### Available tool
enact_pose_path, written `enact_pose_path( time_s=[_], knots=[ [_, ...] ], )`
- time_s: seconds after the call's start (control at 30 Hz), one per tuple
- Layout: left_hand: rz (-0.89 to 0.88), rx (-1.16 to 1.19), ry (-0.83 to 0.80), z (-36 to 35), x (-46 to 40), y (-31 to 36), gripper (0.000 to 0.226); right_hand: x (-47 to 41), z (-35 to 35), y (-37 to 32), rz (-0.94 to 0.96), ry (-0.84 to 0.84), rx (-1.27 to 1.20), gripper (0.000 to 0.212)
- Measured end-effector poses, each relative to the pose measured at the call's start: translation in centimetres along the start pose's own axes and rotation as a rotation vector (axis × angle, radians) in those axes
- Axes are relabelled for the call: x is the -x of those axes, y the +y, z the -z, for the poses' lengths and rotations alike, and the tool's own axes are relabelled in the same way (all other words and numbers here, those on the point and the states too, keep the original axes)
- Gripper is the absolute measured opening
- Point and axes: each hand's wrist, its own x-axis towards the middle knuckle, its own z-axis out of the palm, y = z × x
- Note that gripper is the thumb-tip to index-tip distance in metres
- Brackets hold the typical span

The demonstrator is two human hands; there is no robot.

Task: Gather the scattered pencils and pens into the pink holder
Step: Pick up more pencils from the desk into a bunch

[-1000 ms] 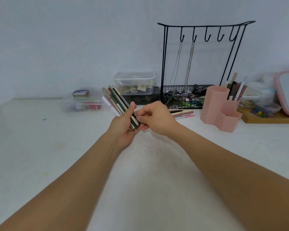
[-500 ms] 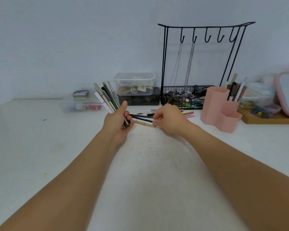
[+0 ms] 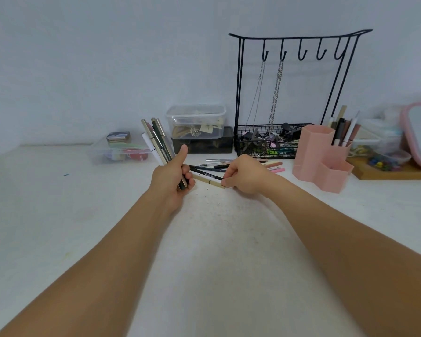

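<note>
The right hand point(image 3: 243, 176) has slid right since the earlier frame, pinching two pens point(image 3: 208, 177) lying left-right on the table. The left hand point(image 3: 173, 177) grips an upright bundle point(image 3: 156, 139). The holder point(image 3: 322, 156) stands right, nearer the right hand.

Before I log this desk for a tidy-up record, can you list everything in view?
pens in left fist: several, beige, black, white; fanned up.
pens on table: several, black, beige, pink; between the hands and in front of the rack.
pink holder: one, right of centre; some pens stand in it.
wire rack: one, black, five hooks, two chains, basket of clutter.
clear boxes: two, one on a dark box, one to the left.
wooden tray: one, far right.
table: white.
left hand: grips the bundle.
right hand: pinches the ends of lying pens.
</note>
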Motion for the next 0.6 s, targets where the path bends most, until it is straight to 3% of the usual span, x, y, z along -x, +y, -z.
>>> enact_pose_path(
  time_s=[0.23,0.4,0.6],
  knots=[
    [0.004,-0.012,0.011,-0.1,0.1,0.1,0.030,-0.3,-0.2,0.1,-0.085,-0.007,-0.066,0.030],
    [0.018,-0.035,-0.040,0.1,-0.1,0.0,0.030,0.5,1.3,-1.2,-0.043,0.067,-0.405,0.037],
    [-0.034,-0.050,-0.188,-0.6,1.2,-0.4,0.047,2.2,1.3,-4.0,0.124,-0.055,-0.561,0.016]
  ],
)
